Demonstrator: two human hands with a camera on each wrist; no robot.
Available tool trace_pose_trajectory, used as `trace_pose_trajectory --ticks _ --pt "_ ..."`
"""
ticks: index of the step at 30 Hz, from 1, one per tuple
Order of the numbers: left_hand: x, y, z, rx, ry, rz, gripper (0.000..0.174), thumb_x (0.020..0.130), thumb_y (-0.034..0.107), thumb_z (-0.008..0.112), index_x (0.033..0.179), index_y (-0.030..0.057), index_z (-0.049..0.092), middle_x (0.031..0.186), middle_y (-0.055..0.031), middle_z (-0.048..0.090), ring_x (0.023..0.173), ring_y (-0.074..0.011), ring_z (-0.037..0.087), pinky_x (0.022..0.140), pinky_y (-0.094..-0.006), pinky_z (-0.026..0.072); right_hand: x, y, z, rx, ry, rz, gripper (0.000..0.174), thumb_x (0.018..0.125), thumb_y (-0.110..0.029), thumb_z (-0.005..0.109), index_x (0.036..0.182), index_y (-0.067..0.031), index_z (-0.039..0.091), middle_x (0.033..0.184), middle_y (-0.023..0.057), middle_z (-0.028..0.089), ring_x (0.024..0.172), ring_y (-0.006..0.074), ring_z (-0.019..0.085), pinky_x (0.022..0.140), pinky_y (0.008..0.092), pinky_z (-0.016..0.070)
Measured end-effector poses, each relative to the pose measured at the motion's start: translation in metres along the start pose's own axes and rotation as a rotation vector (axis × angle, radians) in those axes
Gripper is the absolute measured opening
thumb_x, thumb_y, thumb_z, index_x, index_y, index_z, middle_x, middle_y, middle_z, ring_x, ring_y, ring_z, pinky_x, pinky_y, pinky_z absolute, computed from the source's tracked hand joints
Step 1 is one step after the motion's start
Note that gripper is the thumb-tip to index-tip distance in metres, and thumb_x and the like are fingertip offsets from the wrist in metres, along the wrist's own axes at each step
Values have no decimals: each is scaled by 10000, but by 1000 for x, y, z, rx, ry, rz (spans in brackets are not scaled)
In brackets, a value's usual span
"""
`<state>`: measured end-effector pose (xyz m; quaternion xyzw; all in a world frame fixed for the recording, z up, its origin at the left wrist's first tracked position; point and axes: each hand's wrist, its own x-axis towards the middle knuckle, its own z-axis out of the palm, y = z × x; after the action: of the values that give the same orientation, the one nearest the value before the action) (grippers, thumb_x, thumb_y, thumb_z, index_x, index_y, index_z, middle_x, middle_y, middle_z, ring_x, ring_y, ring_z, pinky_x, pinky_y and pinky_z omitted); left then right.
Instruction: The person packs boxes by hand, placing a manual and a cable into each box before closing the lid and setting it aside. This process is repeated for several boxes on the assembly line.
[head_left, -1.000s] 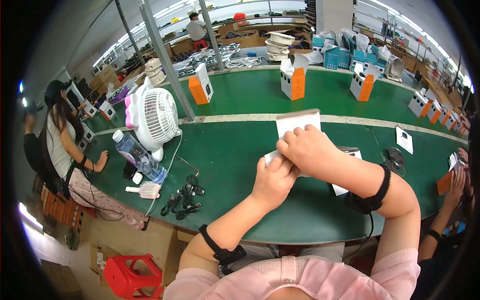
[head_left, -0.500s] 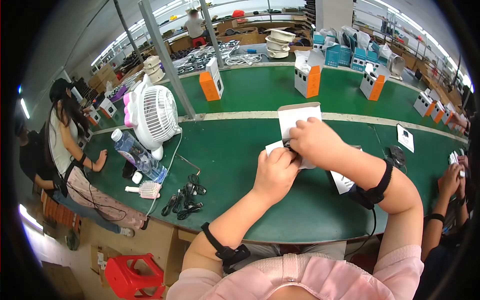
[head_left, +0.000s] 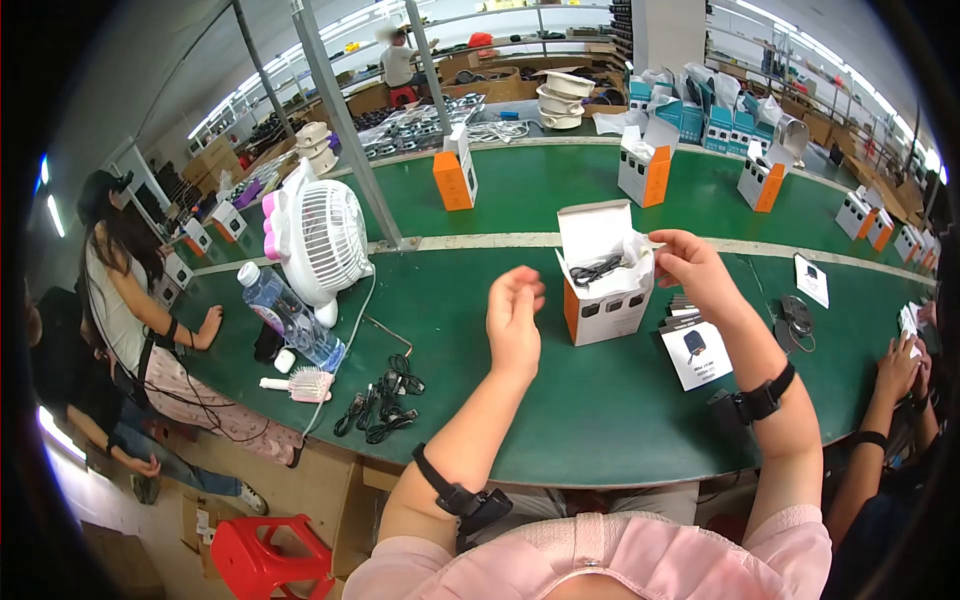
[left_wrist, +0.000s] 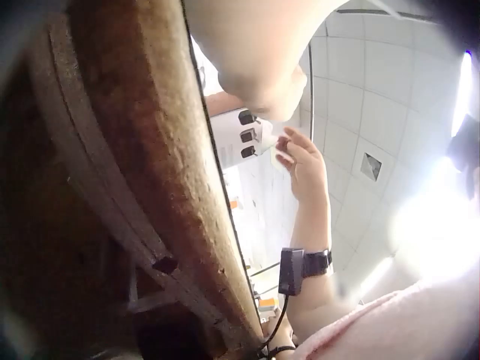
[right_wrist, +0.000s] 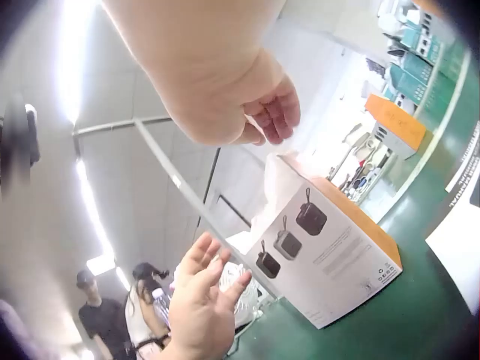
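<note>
An open-topped white and orange box [head_left: 610,318] with speaker pictures on its front stands on the green bench, its lid raised at the back. A coiled black cable [head_left: 597,270] lies in its top, beside crumpled white wrapping [head_left: 634,252]. My left hand [head_left: 514,315] is raised to the left of the box, apart from it, fingers loosely bent and holding nothing. At the box's top right edge is my right hand [head_left: 697,272], its thumb and fingers apart, fingertips right by the wrapping and side flap. Printed leaflets [head_left: 697,352] lie to the right of the box.
To the left stand a white fan [head_left: 325,240] and a water bottle [head_left: 290,315], with a hairbrush [head_left: 300,384] and black cables [head_left: 380,400] in front. More orange and white boxes [head_left: 645,175] line the far bench. People work on both sides.
Both hands, which were together over the box's top, have drawn apart, left hand to the left and right hand to the right edge. The cable now shows inside. Boxes on the far bench have shifted right.
</note>
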<state>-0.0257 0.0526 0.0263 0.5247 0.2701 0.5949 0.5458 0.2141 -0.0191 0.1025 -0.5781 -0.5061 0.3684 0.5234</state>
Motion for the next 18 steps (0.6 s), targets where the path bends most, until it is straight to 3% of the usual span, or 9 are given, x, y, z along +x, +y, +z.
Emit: trace_pose_trajectory --ticks 1,3,5,8,11,13,15,16,18 --pt "4 0 -5 -137 -61 -192 245 972 179 507 1149 17 559 1105 -80 608 1014 -164 575 864 -307 456 4 8 3 2 -3 1 324 923 -119 564 1224 -2 539 899 25 613 900 110 569 787 319 468" --pt "4 -1 1 -77 -99 -247 275 964 276 552 1078 33 611 1038 -62 643 957 -143 596 837 -297 456 11 19 12 135 50 81 422 890 -125 614 1279 -12 497 905 32 612 877 119 565 774 288 441" --pt "5 -1 1 -57 -217 -320 308 914 264 633 1087 10 607 1068 -71 637 1000 -141 582 868 -326 441 12 25 22 180 -1 96 541 840 -146 683 1317 -19 462 944 38 603 859 126 555 764 274 424" --pt "5 -9 4 51 -168 -183 603 828 197 714 1322 10 422 1343 -137 466 1207 -234 467 1003 -355 371 5 24 33 201 -3 74 633 758 -106 752 1314 -38 457 1007 62 582 909 151 550 761 286 431" --pt "3 10 5 40 -200 -58 662 813 151 705 1373 54 365 1428 -149 368 1255 -264 421 1026 -382 357 -5 24 40 222 -39 -47 592 740 -59 754 1265 -65 480 1006 51 572 944 146 546 776 297 448" --pt "5 11 5 8 -270 -43 599 814 63 663 1355 75 407 1454 -148 343 1228 -245 448 1034 -416 355 -9 24 39 258 -103 -39 556 733 -34 751 1223 -102 498 1021 36 560 970 134 543 796 292 463" --pt "5 8 3 -80 -493 13 461 831 -35 597 1268 74 499 1424 -140 363 1178 -223 488 1011 -403 390 -12 27 40 333 -234 80 540 724 -6 726 1210 -126 520 1127 -8 559 1014 120 541 834 256 451" --pt "1 18 7 -165 -473 -69 365 836 -123 520 1146 63 574 1347 -125 419 1128 -201 519 973 -347 429 -10 33 45 286 -210 -92 509 736 27 673 1201 -130 535 1143 -29 556 1028 102 540 801 224 460" --pt "7 8 5 -4 -413 121 312 847 -146 472 1047 51 608 1278 -120 451 1119 -200 524 944 -319 445 -7 38 47 139 -183 -288 529 769 51 598 1265 -120 534 1206 7 522 1100 145 517 893 267 435"
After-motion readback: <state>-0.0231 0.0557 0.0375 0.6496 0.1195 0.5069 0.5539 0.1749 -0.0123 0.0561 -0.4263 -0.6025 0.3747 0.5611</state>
